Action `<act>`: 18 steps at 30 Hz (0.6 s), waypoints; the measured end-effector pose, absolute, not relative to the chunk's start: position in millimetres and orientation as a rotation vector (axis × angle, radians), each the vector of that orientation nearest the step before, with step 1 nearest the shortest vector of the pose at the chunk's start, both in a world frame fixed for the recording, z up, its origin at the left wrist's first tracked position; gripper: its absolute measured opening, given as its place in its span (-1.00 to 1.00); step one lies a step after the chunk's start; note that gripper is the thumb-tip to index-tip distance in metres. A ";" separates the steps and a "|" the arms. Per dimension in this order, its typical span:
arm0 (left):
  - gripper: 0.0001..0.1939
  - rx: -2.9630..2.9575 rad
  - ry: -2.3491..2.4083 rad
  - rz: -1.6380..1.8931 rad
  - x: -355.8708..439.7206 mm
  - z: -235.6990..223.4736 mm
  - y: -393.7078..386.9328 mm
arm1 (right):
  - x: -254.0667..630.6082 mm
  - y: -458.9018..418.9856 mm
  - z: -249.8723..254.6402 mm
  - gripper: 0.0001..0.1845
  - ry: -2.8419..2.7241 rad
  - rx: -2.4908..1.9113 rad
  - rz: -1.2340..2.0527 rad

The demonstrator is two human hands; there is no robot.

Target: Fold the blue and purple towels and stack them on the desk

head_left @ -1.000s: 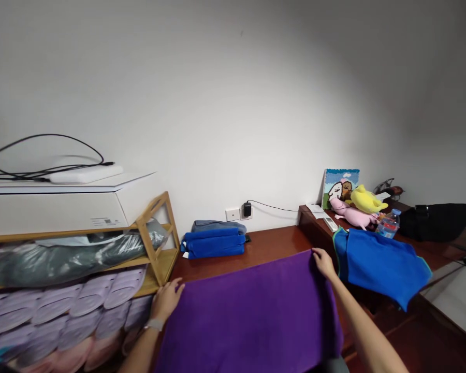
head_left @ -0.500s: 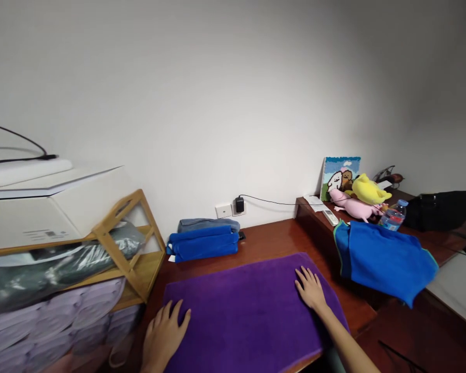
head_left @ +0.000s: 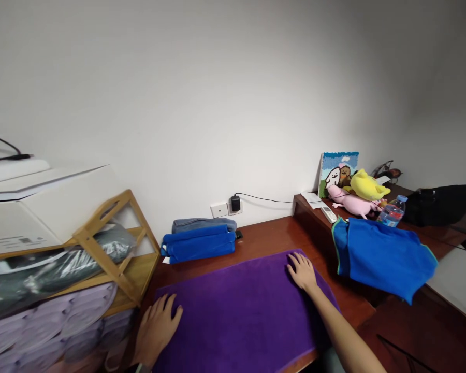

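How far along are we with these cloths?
Looks done: the folded blue cloth and the grey-blue cloth lie in a neat pile by the wall.
In hand: the purple cloth is spread out, left hand at its left edge, right hand near its far right corner.
Probably left: folding the purple one, and perhaps the green-edged blue cloth, which hangs loosely.
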State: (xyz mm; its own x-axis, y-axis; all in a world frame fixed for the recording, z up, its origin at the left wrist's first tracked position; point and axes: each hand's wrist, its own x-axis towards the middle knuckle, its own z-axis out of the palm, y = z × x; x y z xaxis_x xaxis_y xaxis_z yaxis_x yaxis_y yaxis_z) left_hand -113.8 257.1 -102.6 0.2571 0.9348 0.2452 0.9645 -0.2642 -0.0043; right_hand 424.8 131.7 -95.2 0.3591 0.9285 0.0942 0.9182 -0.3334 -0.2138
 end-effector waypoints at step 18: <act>-0.12 -2.341 -1.930 -0.218 -116.1 -117.3 278.3 | 457.0 147.6 -113.2 -0.23 -1.755 -2.434 0.138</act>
State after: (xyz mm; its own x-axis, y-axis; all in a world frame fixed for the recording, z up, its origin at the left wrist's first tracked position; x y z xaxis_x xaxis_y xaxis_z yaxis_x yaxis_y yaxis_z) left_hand -116.1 278.3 -117.3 0.1864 0.9671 0.1733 0.9814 -0.1917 0.0141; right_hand 457.0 147.6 -113.2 0.3164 0.9486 0.0064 0.9359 -0.3111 -0.1652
